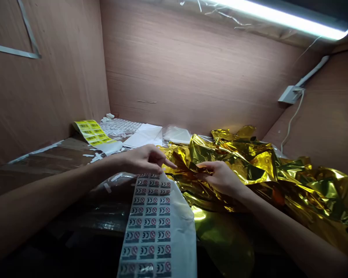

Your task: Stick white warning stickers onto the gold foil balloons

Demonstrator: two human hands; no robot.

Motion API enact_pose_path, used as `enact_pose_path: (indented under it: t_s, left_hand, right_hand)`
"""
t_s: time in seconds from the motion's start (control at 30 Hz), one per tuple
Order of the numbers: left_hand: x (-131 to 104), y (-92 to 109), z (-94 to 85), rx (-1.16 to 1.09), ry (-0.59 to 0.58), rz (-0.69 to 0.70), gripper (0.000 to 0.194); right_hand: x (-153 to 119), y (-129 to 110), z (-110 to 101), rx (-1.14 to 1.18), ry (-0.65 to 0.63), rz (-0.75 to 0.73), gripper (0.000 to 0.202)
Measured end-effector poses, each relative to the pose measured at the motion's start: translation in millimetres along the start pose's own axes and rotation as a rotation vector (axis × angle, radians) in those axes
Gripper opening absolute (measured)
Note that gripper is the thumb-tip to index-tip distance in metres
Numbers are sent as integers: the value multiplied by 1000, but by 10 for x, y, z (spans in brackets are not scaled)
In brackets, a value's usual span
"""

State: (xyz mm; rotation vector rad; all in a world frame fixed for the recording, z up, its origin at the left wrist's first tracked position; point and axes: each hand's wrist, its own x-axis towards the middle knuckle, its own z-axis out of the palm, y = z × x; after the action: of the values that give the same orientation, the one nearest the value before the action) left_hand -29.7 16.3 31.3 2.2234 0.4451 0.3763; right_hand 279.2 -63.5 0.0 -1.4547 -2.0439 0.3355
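My left hand [146, 159] grips the top end of a long sheet of labels [150, 222], thumb along its upper edge and index finger stretched toward the gold foil. The sheet hangs down over the table's front edge, with rows of printed CE-mark labels on its left side and a bare pale strip on its right. My right hand [219, 175] pinches shiny, crumpled gold foil [258, 162] between thumb and fingers. The foil spreads over the right side of the table, and one smooth rounded lobe droops over the front edge. My left fingertip is close to the foil; contact is unclear.
A yellow label sheet [92, 132] leans near the left wall. Behind my left hand lie white papers [145, 136], another printed label sheet [123, 126] and a clear plastic packet [176, 135]. Paper scraps [96, 157] litter the table. Wooden panels enclose it under a tube light [290, 21].
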Motion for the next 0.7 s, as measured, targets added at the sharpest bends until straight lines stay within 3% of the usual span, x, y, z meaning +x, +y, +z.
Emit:
enact_pose_path:
  t_s: [0.2,0.33,0.43,0.57,0.7]
  left_hand:
    - [45,-32,51,28,-120,-169,27]
    - [62,-26,70,28,-109,-218,27]
    - [58,-26,60,44,-110,-224,25]
    - [45,-28,46,33,-109,-226,24]
    - [36,-13,36,7,-118,-247,24]
  right_hand:
    - [-44,-7,79,-403,-17,-213,34]
    - [-11,387,-84,-648,-34,-273,29]
    - [40,900,-426,-749,-118,-199,25]
    - [91,1551,-972,-821,-191,114,45]
    - [213,1806,-1276,-870,-172,240,49]
